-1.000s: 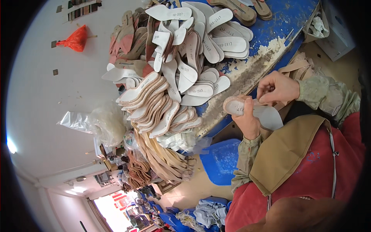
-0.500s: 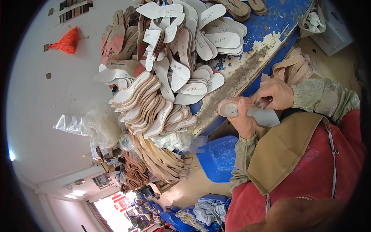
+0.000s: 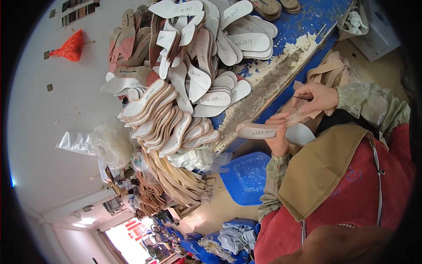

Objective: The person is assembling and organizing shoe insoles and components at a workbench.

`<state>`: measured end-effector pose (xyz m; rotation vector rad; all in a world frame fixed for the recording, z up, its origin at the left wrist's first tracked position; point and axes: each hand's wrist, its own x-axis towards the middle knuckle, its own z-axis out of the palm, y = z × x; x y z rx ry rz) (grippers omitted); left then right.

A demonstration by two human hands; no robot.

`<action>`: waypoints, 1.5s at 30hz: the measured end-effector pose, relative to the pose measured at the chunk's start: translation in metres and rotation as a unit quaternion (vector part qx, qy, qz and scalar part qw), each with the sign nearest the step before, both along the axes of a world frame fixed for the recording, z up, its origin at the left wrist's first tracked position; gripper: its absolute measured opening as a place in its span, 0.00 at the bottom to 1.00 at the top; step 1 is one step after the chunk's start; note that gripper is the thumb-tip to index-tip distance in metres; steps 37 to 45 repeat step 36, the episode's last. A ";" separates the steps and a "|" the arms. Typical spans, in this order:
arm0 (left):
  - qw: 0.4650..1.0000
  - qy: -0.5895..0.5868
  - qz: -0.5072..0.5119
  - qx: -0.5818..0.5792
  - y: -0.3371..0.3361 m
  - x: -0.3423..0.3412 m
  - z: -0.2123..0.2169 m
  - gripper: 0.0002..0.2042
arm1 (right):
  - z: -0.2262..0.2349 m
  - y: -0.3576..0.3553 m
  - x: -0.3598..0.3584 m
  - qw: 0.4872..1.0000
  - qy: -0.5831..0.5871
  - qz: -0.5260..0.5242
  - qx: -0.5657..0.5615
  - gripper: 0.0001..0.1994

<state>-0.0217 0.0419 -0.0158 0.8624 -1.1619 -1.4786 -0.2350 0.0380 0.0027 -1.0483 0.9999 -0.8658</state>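
My left hand (image 3: 278, 141) is closed round the middle of a white shoe insole (image 3: 257, 131), its thumb lying on top. The insole's rim is edged in tan, and dark print shows on its face. A glittery tan strip (image 3: 298, 115) runs along the insole's far side, passing under my right hand. My right hand (image 3: 321, 97) is closed above the strip, with a thin dark metal tool (image 3: 300, 97) sticking out of its fingers. Most of that tool is hidden in the hand, so its exact kind is unclear.
Piled white insoles (image 3: 211, 83) cover the worn blue table (image 3: 303, 26). Tan strips (image 3: 329, 72) bunch beside my right hand, and longer strips (image 3: 176, 180) hang from the table's end. A blue bin (image 3: 246, 178) is below my left hand. A cardboard carton (image 3: 354, 22) stands far right.
My right hand has lifted away from the insole, up and right, uncovering the glittery strip. The insole in my left hand has shifted slightly left and turned, showing more of its face.
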 end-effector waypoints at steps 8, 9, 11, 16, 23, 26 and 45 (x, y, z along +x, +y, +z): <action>0.997 0.038 0.044 0.049 0.000 0.011 -0.011 0.09 | -0.030 0.027 -0.083 0.908 0.396 -0.032 -0.135 0.04; 0.998 0.032 0.037 0.045 -0.001 0.011 -0.012 0.10 | -0.027 0.027 -0.080 0.813 0.474 -0.058 -0.334 0.04; 0.999 0.020 0.023 0.037 -0.002 0.011 -0.014 0.10 | -0.009 0.019 -0.051 0.876 0.396 -0.047 -0.272 0.05; 0.996 0.057 -0.011 0.068 0.014 -0.014 -0.013 0.11 | -0.031 0.024 0.012 0.998 -0.056 0.033 0.000 0.10; 0.991 0.104 0.021 0.079 0.006 0.003 -0.025 0.09 | -0.024 0.004 0.011 0.975 -0.162 0.065 0.139 0.06; 0.988 0.123 0.041 0.086 0.001 0.008 -0.033 0.11 | -0.038 0.003 0.018 0.983 -0.157 0.014 0.090 0.04; 0.989 -0.019 0.106 0.103 0.010 0.024 -0.038 0.16 | -0.029 0.030 0.026 0.961 -0.126 0.007 0.246 0.04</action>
